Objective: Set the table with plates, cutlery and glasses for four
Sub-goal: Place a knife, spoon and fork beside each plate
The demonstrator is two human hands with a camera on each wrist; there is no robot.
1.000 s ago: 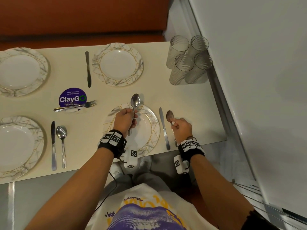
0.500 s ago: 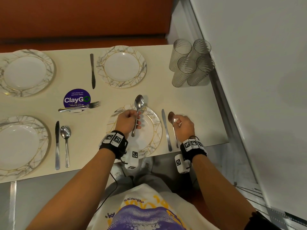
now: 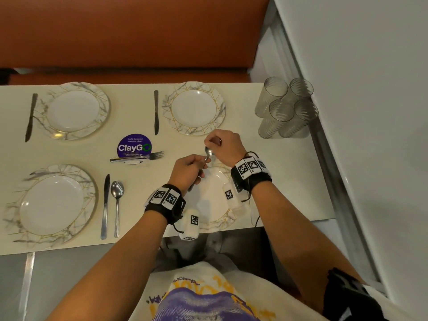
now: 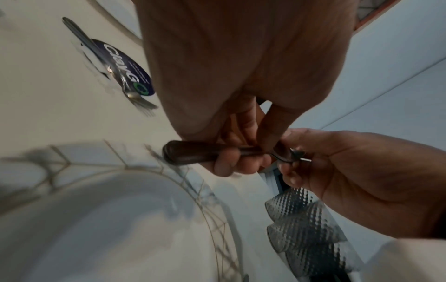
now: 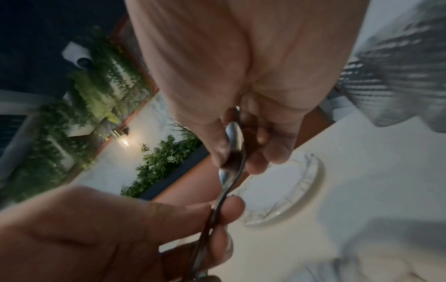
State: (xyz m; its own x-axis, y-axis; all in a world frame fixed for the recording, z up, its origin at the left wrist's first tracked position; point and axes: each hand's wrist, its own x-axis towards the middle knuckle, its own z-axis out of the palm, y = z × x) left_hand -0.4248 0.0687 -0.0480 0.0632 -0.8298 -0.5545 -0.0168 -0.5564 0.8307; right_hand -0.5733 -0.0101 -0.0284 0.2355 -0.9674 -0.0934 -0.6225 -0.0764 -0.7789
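Over the far rim of the near right plate (image 3: 215, 200), both hands hold one metal spoon (image 3: 209, 153). My left hand (image 3: 199, 162) grips its handle (image 4: 193, 154), fingers curled round it. My right hand (image 3: 212, 144) pinches the spoon's bowl (image 5: 233, 137) between thumb and fingers. Whether a second spoon lies stacked under it I cannot tell. Several marbled plates stand on the cream table (image 3: 266, 158): far right (image 3: 194, 108), far left (image 3: 73, 111), near left (image 3: 52, 202). Each left plate and the far right plate has a knife beside it; the near left one also has a spoon (image 3: 117, 200).
Several ribbed glasses (image 3: 286, 107) stand clustered at the table's far right corner by the wall. Forks (image 3: 139, 157) lie stacked on a purple ClayGo sticker (image 3: 134, 144) mid-table. An orange bench (image 3: 129, 31) runs behind the table. My right forearm hides what lies right of the near plate.
My right hand left the spoon beside the near right plate's knife and moved up and left to pinch the bowl of the spoon in my left hand, which kept its grip.
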